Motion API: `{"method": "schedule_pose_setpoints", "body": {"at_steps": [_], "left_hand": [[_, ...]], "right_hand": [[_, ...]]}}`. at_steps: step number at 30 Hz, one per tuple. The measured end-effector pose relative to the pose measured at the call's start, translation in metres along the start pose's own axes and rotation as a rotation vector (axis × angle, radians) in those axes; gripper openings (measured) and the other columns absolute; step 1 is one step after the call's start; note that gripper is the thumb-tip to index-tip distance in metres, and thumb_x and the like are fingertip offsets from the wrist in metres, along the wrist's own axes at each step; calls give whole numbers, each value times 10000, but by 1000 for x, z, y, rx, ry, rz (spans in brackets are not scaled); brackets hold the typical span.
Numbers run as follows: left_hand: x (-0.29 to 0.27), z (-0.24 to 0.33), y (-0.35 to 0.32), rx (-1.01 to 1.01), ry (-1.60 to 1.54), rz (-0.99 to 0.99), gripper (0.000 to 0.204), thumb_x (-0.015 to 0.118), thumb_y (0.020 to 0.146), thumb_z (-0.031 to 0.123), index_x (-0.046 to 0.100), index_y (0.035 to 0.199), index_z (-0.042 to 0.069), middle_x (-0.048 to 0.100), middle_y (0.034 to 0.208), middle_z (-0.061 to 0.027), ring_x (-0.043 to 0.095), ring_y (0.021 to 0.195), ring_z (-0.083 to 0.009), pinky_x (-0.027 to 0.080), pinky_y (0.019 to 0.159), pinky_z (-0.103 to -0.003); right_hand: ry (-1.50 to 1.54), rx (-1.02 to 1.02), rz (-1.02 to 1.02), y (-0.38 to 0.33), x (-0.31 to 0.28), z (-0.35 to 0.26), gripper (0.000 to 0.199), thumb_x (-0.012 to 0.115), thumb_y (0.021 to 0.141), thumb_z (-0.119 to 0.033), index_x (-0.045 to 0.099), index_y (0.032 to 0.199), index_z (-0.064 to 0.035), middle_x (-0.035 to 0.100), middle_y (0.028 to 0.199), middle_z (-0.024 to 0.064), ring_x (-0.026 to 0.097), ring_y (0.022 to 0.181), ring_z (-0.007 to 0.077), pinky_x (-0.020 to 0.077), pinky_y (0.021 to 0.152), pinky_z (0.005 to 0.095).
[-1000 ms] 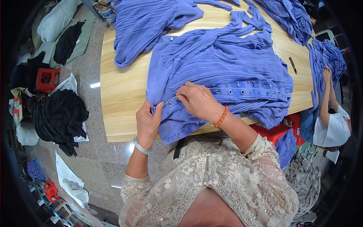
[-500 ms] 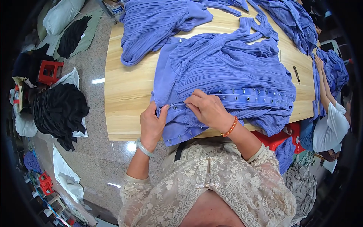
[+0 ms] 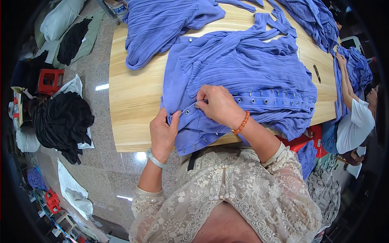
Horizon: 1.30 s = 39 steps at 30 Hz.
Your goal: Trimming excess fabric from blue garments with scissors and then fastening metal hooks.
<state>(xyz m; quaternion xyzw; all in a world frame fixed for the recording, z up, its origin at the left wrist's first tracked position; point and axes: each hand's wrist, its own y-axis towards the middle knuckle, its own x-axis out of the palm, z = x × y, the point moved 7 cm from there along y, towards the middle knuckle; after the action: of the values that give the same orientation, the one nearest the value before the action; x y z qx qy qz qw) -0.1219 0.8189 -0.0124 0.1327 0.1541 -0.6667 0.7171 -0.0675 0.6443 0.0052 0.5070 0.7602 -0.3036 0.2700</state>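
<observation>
— What have the hands got?

— The left hand [image 3: 163, 133] pinches the near edge of the blue pleated garment [image 3: 247, 73] on the wooden table [image 3: 133, 97]. The right hand [image 3: 218, 106] (orange bead bracelet on its wrist) presses curled fingers on the eyelet band [image 3: 275, 100].

— And farther off?

— A second blue garment [image 3: 162, 24] lies at the far left; a co-worker's arm [image 3: 344, 85] is at the right.

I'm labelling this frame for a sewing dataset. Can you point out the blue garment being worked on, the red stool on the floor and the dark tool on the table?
Blue garment [image 3: 247, 69], head view, pleated middle.
Red stool [image 3: 50, 80], head view, seat top.
Dark tool [image 3: 317, 73], head view, mid-length.
</observation>
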Motion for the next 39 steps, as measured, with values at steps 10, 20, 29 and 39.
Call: {"method": "schedule_pose_setpoints", "body": {"at_steps": [10, 20, 29, 39], "left_hand": [[-2, -2, 1, 6, 14, 15, 152, 670, 887, 123, 629, 960, -4, 662, 769, -157, 613, 639, -227, 478, 622, -319], [-4, -8, 0, 73, 109, 28, 191, 661, 904, 138, 633, 999, -25, 630, 759, -93, 499, 663, -127, 442, 615, -294], [-2, 1, -3, 33, 209, 46, 177, 670, 890, 113, 616, 993, -21, 591, 773, -91, 513, 679, -168, 449, 642, -312], [28, 67, 12, 502, 446, -51, 242, 713, 777, 76, 643, 1008, 73, 613, 1012, -102, 557, 975, -303, 420, 843, -419]], "right_hand": [[-16, -339, 259, -24, 0, -10, 85, 710, 816, -103, 667, 870, -54, 595, 838, 92, 634, 683, 296, 510, 594, 370], [-65, -194, 107, -9, 15, -6, 114, 663, 823, -128, 637, 829, -17, 647, 883, 184, 650, 817, 390, 529, 727, 465], [-26, -271, 194, -20, 12, -3, 128, 643, 761, -64, 596, 858, 5, 618, 883, 210, 654, 790, 380, 535, 670, 454], [-130, -511, 397, -62, 4, -8, 116, 654, 797, -76, 652, 913, -65, 594, 882, 57, 631, 629, 212, 506, 542, 335]]}}
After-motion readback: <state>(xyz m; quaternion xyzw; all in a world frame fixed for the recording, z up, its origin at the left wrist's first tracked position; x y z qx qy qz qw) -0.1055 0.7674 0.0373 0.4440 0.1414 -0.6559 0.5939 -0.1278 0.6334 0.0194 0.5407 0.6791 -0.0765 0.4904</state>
